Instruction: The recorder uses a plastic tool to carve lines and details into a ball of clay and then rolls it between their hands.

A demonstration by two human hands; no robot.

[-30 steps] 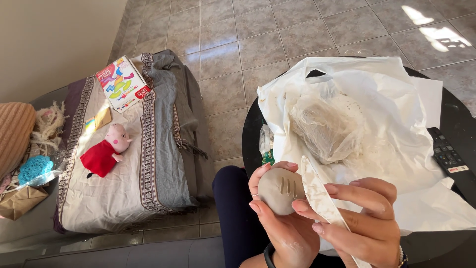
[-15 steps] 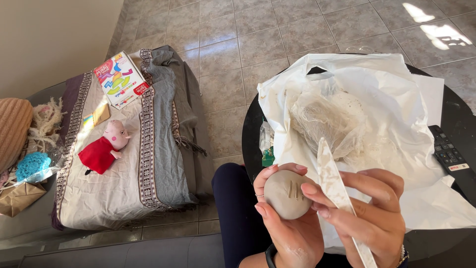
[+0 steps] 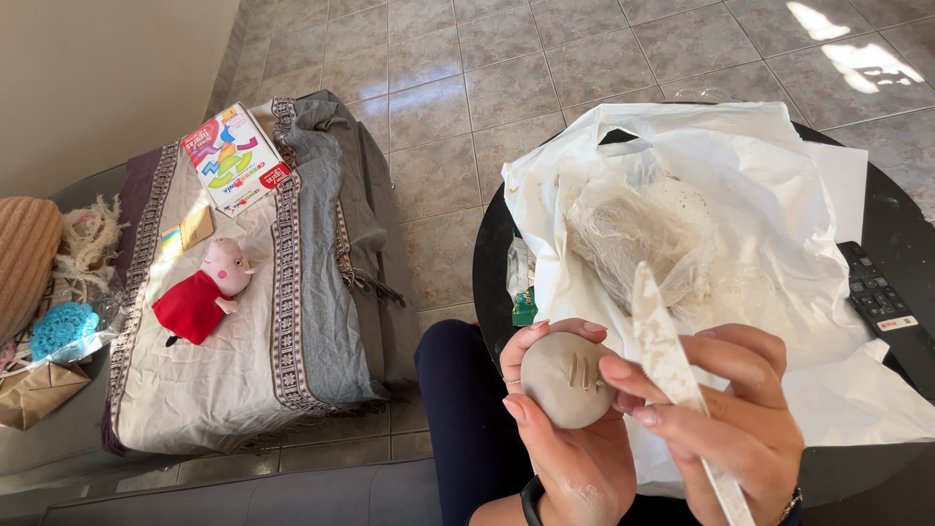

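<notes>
Step in hand, as judged: scoring. Left hand (image 3: pixel 570 458) closed around clay ball (image 3: pixel 568 380), near centre, three grooves cut. Right hand (image 3: pixel 735 419) grips flat tool (image 3: pixel 672 365), blade just right of ball. A further groove needs a steady ball.

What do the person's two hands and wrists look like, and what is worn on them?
Both hands are bare, without gloves or visible sleeves. The left hand has a dark band at the wrist and a thin ring on one finger. The right hand has a thin beaded bracelet at the wrist. The fingernails are long, with a pale pink polish.
</notes>
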